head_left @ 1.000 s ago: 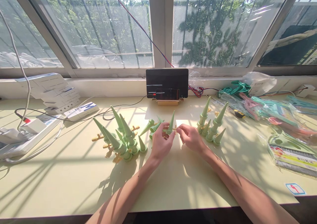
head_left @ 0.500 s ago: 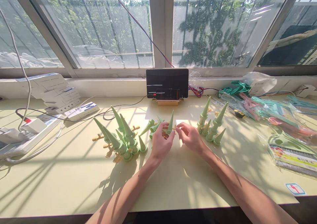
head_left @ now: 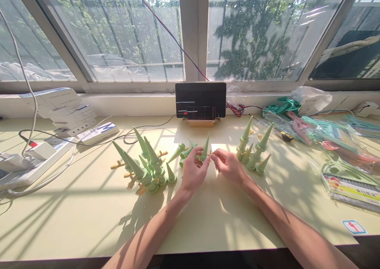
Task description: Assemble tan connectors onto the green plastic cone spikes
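My left hand (head_left: 194,168) is closed around the lower part of a green plant watering spike (head_left: 206,148), whose pointed tip stands upward. At the spike's right side, my right hand (head_left: 227,164) pinches a small tan valve (head_left: 210,154) between thumb and fingertips. Fingers hide where the valve meets the spike. Left of my hands stands a cluster of green spikes (head_left: 152,158), several with tan valves sticking out. More spikes (head_left: 261,142) stand upright on the right. Just behind my left hand, loose green pieces (head_left: 178,150) lie on the table, partly covered.
A tablet (head_left: 200,94) with a phone (head_left: 201,113) before it leans on a stand by the window. White boxes (head_left: 97,131), a power strip (head_left: 35,166) and cables lie at left. Bagged plastic hangers (head_left: 329,130) and a packet (head_left: 353,187) lie at right.
My right hand's fingertips have shifted slightly and closed more on the tan valve. The left hand and its spike have stayed nearly still, the spike tilting a little to the right.
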The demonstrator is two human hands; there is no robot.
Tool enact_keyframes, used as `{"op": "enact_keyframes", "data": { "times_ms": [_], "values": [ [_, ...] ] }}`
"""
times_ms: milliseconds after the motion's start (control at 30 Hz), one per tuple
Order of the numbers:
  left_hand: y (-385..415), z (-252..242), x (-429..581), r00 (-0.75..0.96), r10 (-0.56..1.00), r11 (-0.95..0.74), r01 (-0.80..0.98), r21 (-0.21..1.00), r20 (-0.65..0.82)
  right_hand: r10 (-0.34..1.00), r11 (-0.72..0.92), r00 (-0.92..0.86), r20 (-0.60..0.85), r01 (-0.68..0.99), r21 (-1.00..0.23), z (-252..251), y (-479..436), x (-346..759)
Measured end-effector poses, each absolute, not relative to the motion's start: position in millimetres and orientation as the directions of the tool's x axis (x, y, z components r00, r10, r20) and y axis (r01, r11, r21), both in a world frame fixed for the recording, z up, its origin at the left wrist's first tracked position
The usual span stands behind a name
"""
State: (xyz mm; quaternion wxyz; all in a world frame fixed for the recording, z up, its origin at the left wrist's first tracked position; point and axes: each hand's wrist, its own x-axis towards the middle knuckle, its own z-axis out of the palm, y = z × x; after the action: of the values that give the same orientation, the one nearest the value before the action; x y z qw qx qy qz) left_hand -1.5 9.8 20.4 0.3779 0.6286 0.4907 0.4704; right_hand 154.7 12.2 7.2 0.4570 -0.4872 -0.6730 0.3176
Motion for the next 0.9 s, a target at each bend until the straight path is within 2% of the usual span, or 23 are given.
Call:
{"op": "enact_keyframes", "data": {
  "times_ms": [667,900],
  "values": [
    [9.0,19.9,-1.4,0.091,0.972,-0.234,0.256,0.938,0.217,0.983,0.167,-0.113,0.146,0.202,-0.965,9.2,12.8,154.7],
    [10.1,19.0,-1.6,0.088,0.971,-0.239,0.26,0.935,0.224,0.981,0.174,-0.121,0.154,0.18,-0.968,6.6,15.6,154.7]
  ]
}}
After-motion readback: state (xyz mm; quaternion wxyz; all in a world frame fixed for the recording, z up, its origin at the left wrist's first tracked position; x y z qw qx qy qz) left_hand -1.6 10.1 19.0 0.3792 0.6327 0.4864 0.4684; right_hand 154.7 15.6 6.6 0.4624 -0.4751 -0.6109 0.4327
